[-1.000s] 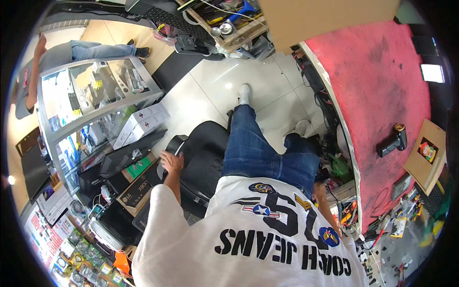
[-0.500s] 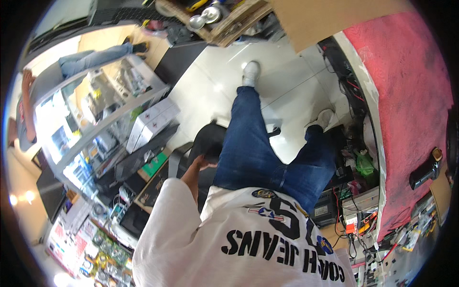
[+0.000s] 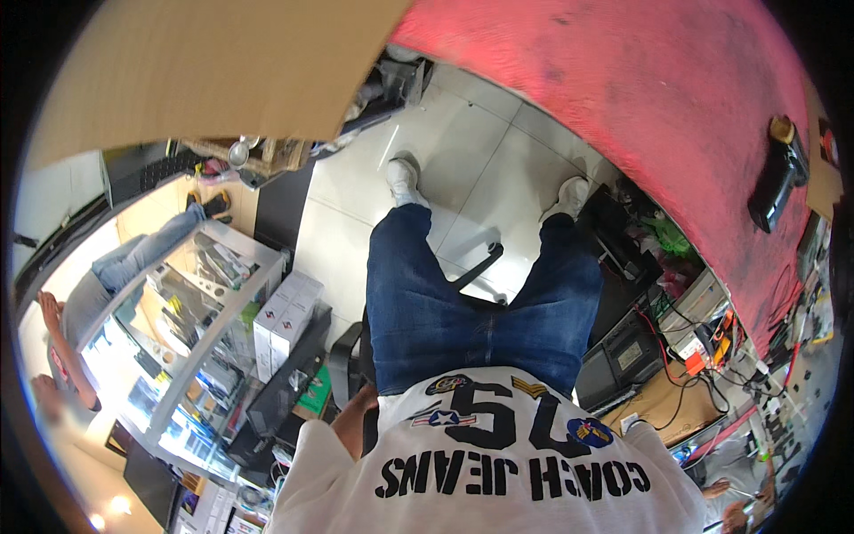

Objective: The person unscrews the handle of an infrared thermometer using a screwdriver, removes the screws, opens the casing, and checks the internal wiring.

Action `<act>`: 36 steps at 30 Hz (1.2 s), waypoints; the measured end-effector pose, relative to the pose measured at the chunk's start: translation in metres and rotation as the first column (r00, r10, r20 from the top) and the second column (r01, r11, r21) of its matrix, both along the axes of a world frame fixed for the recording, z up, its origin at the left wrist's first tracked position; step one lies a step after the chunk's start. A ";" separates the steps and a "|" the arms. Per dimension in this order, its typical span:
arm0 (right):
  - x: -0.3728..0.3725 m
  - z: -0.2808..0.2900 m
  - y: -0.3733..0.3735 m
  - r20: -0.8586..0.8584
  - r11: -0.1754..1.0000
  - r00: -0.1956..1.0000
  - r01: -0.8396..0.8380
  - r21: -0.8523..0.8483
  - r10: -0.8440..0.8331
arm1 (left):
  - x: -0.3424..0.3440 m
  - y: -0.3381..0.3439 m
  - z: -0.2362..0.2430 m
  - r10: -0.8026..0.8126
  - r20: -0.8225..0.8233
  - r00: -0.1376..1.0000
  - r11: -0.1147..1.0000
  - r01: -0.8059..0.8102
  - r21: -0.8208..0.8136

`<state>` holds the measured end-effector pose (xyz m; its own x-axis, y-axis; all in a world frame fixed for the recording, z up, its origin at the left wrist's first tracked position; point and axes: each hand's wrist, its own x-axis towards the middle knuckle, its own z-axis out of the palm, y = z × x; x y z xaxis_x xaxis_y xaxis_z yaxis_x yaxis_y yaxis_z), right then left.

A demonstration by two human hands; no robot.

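I am seated on a black office chair, whose armrest [image 3: 343,367] shows beside my left thigh and whose base leg [image 3: 481,267] shows between my knees. My left hand [image 3: 359,399] is down by the chair's side, next to my left hip. Its fingers are mostly hidden by my thigh and the chair, so its grip cannot be made out. My right arm drops behind my white shirt [image 3: 534,445], and my right hand is not visible. Both my shoes rest on the pale tiled floor [image 3: 463,169].
A glass display case [image 3: 205,303] stands at left, with white boxes [image 3: 286,320] beside it and a person [image 3: 89,311] beyond. A brown board [image 3: 205,71] hangs at upper left. Right are a red panel [image 3: 623,107] with a black handheld device [image 3: 777,178], a toolbox [image 3: 627,356] and loose cables [image 3: 663,351].
My body has lowered onto the chair and my view has turned right. My left leg has drawn back, my knees are apart, and my left hand is nearer my hip.
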<state>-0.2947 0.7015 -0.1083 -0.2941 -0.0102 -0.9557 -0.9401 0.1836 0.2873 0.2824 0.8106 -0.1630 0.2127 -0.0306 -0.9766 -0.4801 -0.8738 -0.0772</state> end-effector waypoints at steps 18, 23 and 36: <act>0.016 -0.024 -0.075 0.047 0.991 0.998 -0.038 0.127 0.032 | 0.022 -0.056 -0.077 -0.406 0.104 0.908 0.860 0.418 -0.292; 0.007 -0.024 -0.051 0.071 0.997 0.997 -0.017 0.074 0.012 | 0.020 -0.098 -0.108 -0.510 0.140 0.849 0.770 0.523 -0.366; 0.017 0.061 -0.143 0.562 0.379 0.815 0.479 -0.791 0.142 | -0.095 -0.327 0.107 -0.696 0.546 0.467 -0.049 0.728 -0.684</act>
